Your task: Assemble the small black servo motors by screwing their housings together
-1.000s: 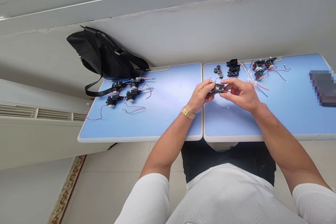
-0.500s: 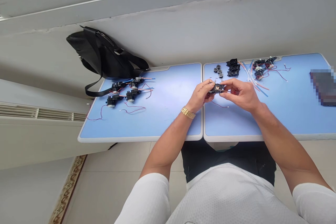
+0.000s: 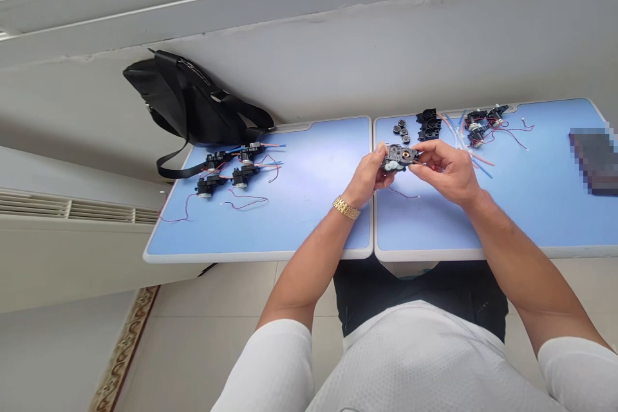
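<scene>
**Seven wired gear motors [image 3: 244,174] on two blue tabletops [image 3: 309,219]**

Four motors lie left, three right. Four round black discs [image 3: 402,123] lie together. One black gearbox housing [image 3: 398,158] sits between two hands [image 3: 408,170]. One black bag [image 3: 188,100], one gold wristwatch [image 3: 346,208]. The black housings [image 3: 429,125] beside the discs are too bunched to count.

A black zippered bag [image 3: 186,100] rests beside the blue table [image 3: 313,206], near a white louvred heater [image 3: 72,209].

Gear housing [image 3: 400,158] partly behind right hand [image 3: 447,170], pixelated object [image 3: 595,161] cut off
</scene>
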The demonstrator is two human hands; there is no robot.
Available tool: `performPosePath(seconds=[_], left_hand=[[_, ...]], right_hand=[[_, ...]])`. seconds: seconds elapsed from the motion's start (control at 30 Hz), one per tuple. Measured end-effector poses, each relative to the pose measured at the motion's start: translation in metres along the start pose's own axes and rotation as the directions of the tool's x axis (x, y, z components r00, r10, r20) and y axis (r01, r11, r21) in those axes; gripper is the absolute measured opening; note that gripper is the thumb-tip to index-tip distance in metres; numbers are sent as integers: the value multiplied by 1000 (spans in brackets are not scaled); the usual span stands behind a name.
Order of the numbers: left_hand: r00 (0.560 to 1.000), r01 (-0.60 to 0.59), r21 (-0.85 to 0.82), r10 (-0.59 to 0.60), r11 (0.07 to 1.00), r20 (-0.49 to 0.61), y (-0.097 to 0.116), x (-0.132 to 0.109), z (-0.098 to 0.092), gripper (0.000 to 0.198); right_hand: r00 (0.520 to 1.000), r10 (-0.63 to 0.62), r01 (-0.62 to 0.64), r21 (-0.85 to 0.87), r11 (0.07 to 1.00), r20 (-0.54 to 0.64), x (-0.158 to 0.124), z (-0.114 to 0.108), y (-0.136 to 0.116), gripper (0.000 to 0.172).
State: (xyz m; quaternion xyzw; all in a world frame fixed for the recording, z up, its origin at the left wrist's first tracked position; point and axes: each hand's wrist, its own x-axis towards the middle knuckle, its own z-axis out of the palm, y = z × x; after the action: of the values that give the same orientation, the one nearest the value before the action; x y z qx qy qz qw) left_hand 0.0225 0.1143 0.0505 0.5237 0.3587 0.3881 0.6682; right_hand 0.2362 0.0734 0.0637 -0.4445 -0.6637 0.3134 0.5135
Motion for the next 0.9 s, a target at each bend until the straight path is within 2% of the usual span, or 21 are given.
performPosePath(seconds=[0.1,0.2,0.33,0.43,0.53,0.73,0.83,0.9], left_hand=[[999,-42,18,42,999,0,-2,1,-2,77],[989,-148,81,147,986,7,-3,1,-5,68],[956,-286,210,294,935,-9,-7,1,-6,61],[935,-325,254,349,911,-57,-10,2,-6,57],[937,-315,219,339,924,-84,-12,3,-6,53],[970,-207,93,217,974,-114,-8,3,-4,58],[977,-166,43,171,985,-131,-4,3,-2,59],[978,-150,23,152,988,-141,-1,2,-1,57]], right_hand=[[991,130,-126,130,983,-24,3,-1,-1,42],[971,240,-228,229,946,-24,7,-4,-3,57],[949,316,-306,296,905,13,11,-8,-5,70],[928,364,-371,292,881,79,11,-8,-6,73],[910,390,-415,265,870,142,10,-7,-9,75],[904,370,-415,227,881,215,10,-5,-11,78],[922,355,-376,143,915,151,7,-4,-7,73],[957,284,-287,48,957,62,5,-2,-4,68]])
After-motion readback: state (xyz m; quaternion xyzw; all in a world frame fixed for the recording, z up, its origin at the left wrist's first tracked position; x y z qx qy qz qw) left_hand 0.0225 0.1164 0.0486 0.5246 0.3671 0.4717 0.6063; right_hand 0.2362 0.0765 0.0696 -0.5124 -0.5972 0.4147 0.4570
